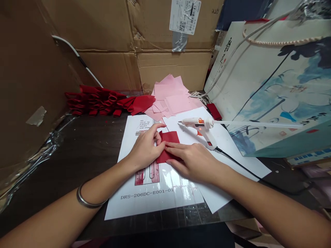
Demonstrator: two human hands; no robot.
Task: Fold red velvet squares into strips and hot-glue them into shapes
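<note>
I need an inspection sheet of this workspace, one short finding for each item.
Surface: dark table under a printed sheet and white paper.
Items at the hands: red paper square; hot glue gun with long glue stick lying nearby on the white paper.
Clutter: pink paper squares; folded red pieces.
Hands: bare left hand and right hand both touch the red square.
Cables: black cord runs from the gun toward lower right.
Surroundings: cardboard boxes behind; printed paper gift bag at right.

Red paper square (pixel 169 137), lying flat, slightly skewed
</note>
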